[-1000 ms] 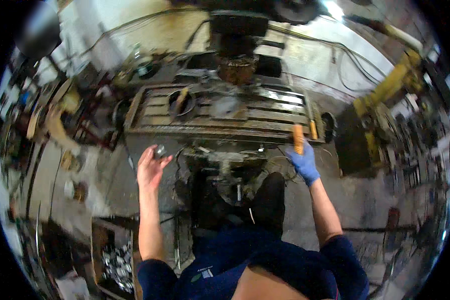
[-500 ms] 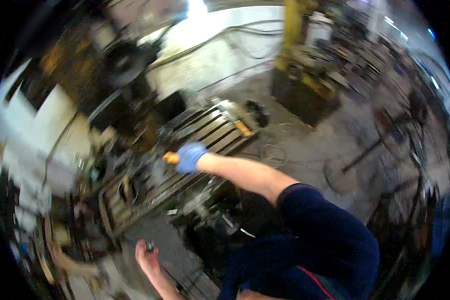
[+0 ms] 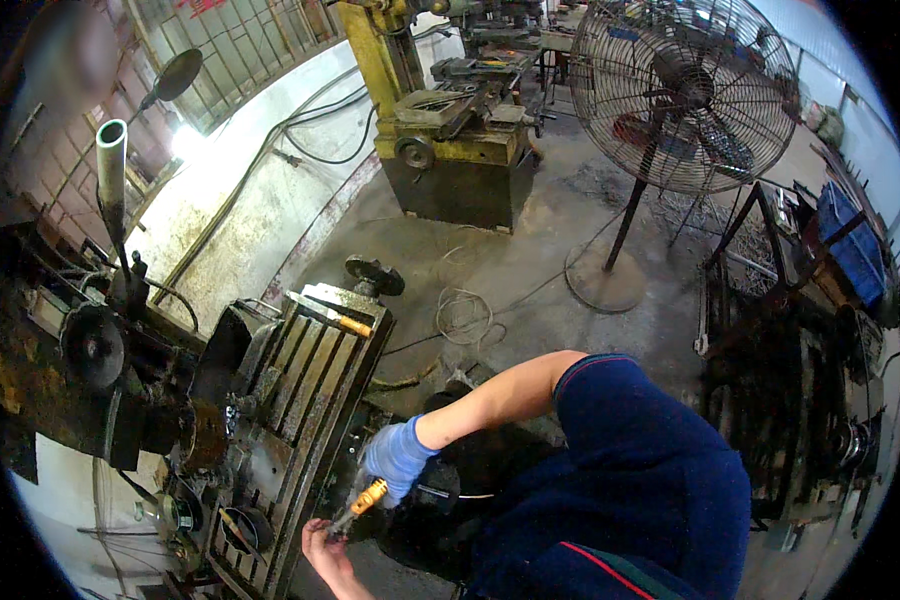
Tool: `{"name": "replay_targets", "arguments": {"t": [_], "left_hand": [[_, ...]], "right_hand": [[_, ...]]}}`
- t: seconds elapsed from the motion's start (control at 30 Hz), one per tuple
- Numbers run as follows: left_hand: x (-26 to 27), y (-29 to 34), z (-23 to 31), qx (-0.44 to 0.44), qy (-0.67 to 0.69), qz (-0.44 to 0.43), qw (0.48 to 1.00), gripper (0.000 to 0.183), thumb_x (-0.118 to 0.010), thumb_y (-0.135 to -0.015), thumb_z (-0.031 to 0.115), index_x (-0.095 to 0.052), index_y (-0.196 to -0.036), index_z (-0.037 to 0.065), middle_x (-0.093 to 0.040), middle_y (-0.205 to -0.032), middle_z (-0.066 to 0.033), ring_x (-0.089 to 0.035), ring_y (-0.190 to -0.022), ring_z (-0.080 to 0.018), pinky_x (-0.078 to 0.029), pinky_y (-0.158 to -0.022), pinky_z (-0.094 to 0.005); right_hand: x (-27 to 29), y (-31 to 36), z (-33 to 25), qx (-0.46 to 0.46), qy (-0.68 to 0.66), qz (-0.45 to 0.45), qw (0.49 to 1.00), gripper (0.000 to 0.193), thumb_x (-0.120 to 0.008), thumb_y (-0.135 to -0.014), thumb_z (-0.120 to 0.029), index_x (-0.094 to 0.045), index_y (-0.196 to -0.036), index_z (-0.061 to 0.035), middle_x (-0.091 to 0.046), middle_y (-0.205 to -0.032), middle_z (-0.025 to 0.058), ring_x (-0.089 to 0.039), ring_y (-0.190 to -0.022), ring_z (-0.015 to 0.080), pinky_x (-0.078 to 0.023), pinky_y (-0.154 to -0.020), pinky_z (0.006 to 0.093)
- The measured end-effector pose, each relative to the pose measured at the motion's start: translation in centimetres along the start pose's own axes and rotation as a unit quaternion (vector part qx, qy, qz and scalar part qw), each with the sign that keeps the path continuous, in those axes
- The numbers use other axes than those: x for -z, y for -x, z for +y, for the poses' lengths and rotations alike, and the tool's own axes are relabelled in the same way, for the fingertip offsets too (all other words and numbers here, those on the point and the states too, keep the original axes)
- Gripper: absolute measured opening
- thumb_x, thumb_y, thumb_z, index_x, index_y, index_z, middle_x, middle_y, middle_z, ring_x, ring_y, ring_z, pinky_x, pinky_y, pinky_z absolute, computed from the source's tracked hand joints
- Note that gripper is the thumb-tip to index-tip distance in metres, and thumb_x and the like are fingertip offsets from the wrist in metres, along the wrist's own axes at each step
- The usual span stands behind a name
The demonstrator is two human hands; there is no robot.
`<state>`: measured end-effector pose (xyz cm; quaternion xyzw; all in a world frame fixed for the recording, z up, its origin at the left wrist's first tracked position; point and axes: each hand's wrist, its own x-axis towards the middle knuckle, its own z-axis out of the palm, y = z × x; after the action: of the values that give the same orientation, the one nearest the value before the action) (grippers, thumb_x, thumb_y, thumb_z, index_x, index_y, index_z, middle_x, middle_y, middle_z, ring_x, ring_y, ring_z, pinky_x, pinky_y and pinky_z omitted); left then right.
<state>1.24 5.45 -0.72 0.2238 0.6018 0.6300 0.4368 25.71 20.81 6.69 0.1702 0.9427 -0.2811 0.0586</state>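
Note:
My right hand (image 3: 398,460), in a blue knitted glove, grips the orange handle of a file (image 3: 370,496). The file's grey blade slants down to the fingertips of my left hand (image 3: 322,548). That hand is bare, its fingers closed around a small dark metal piece (image 3: 337,537), mostly hidden by the fingers. The blade meets or nearly meets the piece; I cannot tell which. To the left of both hands stretches a slotted machine table (image 3: 315,350). Another orange-handled tool (image 3: 342,318) lies across its far end.
A machine head with a round dark part (image 3: 93,345) stands at left. A dark round pan (image 3: 247,530) sits on the near table end. Farther off are a yellow machine (image 3: 450,150), a large caged fan (image 3: 685,95), a coiled cable (image 3: 465,318) on the floor and a blue bin (image 3: 850,245).
My right hand has come from over the machine table toward my left hand, bringing the file to the small metal piece. The view has swung to the right and is sharper.

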Motion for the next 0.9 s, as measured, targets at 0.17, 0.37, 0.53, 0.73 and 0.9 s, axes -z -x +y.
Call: {"name": "replay_targets", "arguments": {"t": [0.17,0.37,0.53,0.73,0.9], "left_hand": [[-1.0,-0.8,1.2,-0.012,-0.036,-0.009,0.999,0.021,-0.05,-0.074,0.006,-0.053,-0.094,0.007,-0.056,-0.085,-0.0043,-0.055,-0.071,-0.0133,-0.046,-0.048,-0.0263],[-1.1,2.3,3.4,-0.029,-0.143,0.094,0.985,0.014,-0.054,-0.079,0.008,-0.057,-0.092,0.004,-0.055,-0.084,-0.0016,-0.051,-0.07,-0.0107,-0.043,-0.056,-0.0266],[-0.4,0.9,2.9,-0.228,-0.383,0.027,0.895,0.027,-0.051,-0.067,-0.007,-0.056,-0.093,-0.003,-0.057,-0.091,-0.0098,-0.056,-0.087,-0.0207,-0.043,-0.079,-0.0285],[-1.9,0.6,5.7,-0.285,-0.47,0.0,0.835,0.032,-0.053,-0.067,-0.008,-0.056,-0.098,0.001,-0.053,-0.098,-0.0131,-0.053,-0.095,-0.0302,-0.043,-0.081,-0.0331],[-2.2,-5.1,6.9,-0.337,-0.486,0.017,0.806,0.033,-0.053,-0.07,-0.008,-0.055,-0.1,0.004,-0.05,-0.1,-0.0148,-0.053,-0.093,-0.0351,-0.044,-0.077,-0.0387]], "right_hand": [[-1.7,-2.1,2.5,0.1,-0.026,0.057,0.993,0.061,-0.063,-0.061,-0.06,-0.065,-0.07,0.0007,-0.062,-0.072,0.0205,-0.059,-0.067,0.0356,-0.047,-0.062,0.0416],[4.0,-3.8,3.4,0.088,-0.024,0.12,0.989,0.051,-0.062,-0.065,-0.055,-0.064,-0.069,-0.0042,-0.059,-0.062,0.0181,-0.055,-0.052,0.0309,-0.045,-0.051,0.0399],[3.6,-9.0,10.1,0.077,-0.126,0.203,0.968,0.048,-0.064,-0.067,-0.054,-0.066,-0.083,-0.0084,-0.063,-0.072,0.0155,-0.061,-0.065,0.0296,-0.047,-0.061,0.0369],[-3.6,-12.8,13.6,-0.011,-0.176,0.166,0.97,0.048,-0.068,-0.066,-0.053,-0.067,-0.083,-0.0075,-0.063,-0.07,0.0148,-0.061,-0.064,0.0291,-0.047,-0.061,0.036],[-3.5,-9.9,10.0,-0.09,0.011,0.183,0.979,0.049,-0.065,-0.065,-0.052,-0.067,-0.081,-0.0061,-0.062,-0.073,0.0177,-0.06,-0.069,0.0346,-0.048,-0.063,0.0386]]}}
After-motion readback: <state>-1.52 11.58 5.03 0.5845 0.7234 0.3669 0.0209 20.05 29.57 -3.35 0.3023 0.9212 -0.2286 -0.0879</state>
